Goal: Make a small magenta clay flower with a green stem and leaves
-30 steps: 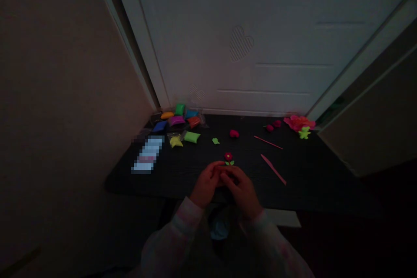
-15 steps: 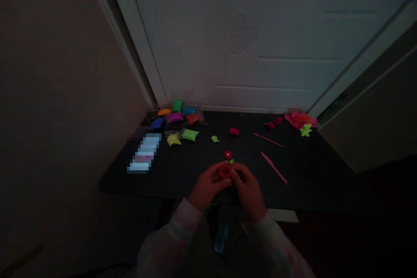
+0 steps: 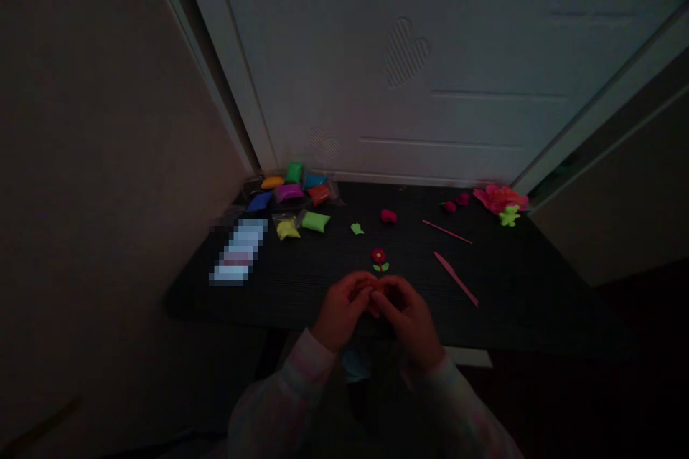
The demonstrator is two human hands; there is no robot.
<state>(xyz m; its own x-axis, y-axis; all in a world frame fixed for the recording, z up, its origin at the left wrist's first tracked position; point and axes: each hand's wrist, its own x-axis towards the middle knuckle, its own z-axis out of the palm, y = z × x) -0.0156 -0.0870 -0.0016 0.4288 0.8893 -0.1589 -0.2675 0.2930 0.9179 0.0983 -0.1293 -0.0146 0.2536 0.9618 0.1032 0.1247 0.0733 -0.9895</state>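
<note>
Close to the table's front edge, my left hand and my right hand meet, fingertips together. Both are closed on a small red piece of clay, mostly hidden by the fingers. Just beyond them lies a flower with red petals, a yellow centre and green leaves. Farther back are a light green clay piece and a crimson clay lump. To the right rest a pink modelling knife and a thin pink stick.
Several bags of coloured clay lie at the back left of the dark table, behind a blurred pale rectangle. At the back right are a pink flower-like piece, a yellow-green bear shape and small crimson pieces. A white door stands behind.
My fingers have drawn together over the red clay, so less of it shows. The flower's leaves are now uncovered. The view has shifted slightly.
</note>
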